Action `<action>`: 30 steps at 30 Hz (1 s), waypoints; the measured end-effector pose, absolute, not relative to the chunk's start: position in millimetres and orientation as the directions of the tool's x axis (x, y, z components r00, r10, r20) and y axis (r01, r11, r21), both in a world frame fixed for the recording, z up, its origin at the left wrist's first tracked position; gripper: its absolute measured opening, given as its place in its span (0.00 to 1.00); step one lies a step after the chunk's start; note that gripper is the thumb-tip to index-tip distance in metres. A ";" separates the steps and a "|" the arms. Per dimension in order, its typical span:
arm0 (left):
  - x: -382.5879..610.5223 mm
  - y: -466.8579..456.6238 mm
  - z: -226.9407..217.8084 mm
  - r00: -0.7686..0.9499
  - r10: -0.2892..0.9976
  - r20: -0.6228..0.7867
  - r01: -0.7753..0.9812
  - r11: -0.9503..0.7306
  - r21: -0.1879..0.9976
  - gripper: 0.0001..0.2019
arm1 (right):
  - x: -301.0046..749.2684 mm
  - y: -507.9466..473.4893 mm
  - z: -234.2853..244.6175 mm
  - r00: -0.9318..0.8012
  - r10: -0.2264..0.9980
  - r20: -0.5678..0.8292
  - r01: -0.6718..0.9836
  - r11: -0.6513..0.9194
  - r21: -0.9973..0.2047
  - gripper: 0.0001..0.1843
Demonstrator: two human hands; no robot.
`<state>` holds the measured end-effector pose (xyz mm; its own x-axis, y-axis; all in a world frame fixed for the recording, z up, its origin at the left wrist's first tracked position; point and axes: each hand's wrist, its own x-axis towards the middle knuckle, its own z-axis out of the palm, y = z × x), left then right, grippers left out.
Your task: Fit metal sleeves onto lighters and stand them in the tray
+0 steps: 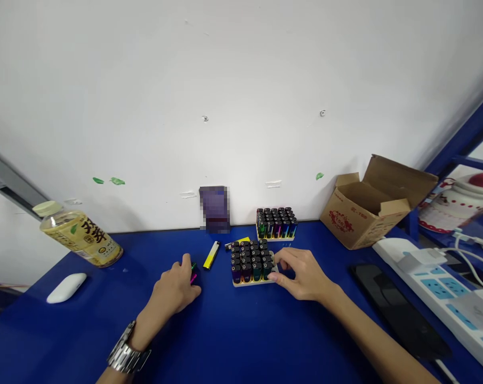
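Note:
A pale tray [249,284] holds rows of upright dark lighters [246,271] near the middle of the table. My right hand [301,274] is at its right end, thumb and index finger bent round that edge and close to the front corner lighter. The exact contact of these fingertips is partly hidden. To the left, my left hand [173,288], with a metal watch [126,354] on its wrist, lies palm down with fingers curled over loose lighters [193,277]. Only their green and pink ends show past the fingers.
Behind stands another filled lighter tray [276,224]. A yellow-and-white lighter-like item [211,255] lies between the hands. Leftward are a drink bottle [81,234] and a white case [66,288]. An open carton [357,208], black phone [397,309] and power strip [437,288] occupy the right.

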<state>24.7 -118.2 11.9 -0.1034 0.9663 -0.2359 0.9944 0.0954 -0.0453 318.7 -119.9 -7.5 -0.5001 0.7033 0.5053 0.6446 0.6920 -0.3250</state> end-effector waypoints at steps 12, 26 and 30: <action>15.7 -86.8 10.9 0.095 0.995 0.043 0.949 -0.103 0.297 0.10 | 317.4 -113.1 -13.9 -0.447 0.893 0.041 0.669 0.365 -0.648 0.37; 32.9 -15.6 47.8 -0.047 0.939 0.342 0.476 -0.279 0.834 0.14 | 293.1 -107.0 -7.5 -0.486 0.874 0.020 0.639 0.371 -0.674 0.37; 41.3 -30.8 57.6 -0.012 0.945 0.327 0.329 -0.305 0.894 0.13 | 288.1 -107.8 -4.4 -0.483 0.875 0.045 0.672 0.403 -0.622 0.38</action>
<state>41.3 -30.8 57.6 -0.0118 0.9449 0.3272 0.3286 -0.3054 0.8937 288.1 -107.8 -4.4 -0.4827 0.8746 0.0447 0.6717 0.4025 -0.6219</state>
